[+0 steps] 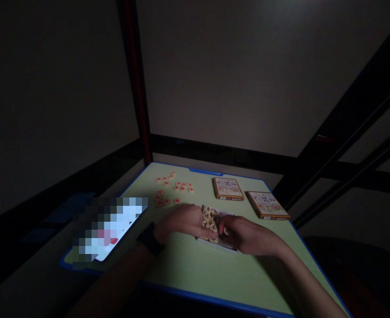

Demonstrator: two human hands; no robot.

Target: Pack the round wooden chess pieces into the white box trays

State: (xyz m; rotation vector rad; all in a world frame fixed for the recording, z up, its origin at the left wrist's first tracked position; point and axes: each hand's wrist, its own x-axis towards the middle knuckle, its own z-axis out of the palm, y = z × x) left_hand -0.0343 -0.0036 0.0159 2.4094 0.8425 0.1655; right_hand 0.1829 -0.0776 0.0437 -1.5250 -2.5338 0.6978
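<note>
A shallow white box tray (230,247) lies on the table between my hands. Round cream Chinese chess pieces (207,217) with black characters sit in its left part. My left hand (186,218), with a dark band at the wrist, is closed at the tray's left edge; its thumb reaches over the pieces and its other fingers are partly hidden. Over the tray's right part, my right hand (251,234) has its fingers curled together by a chess piece (226,231). The hand's shadow darkens that spot, and its fingertips are partly covered.
Loose chess pieces with red characters (182,187) lie scattered on the far left of the green table (188,274). Two flat printed boxes (228,188) rest at the back right. A bright tablet-like screen (122,229), partly blurred out, lies along the left edge.
</note>
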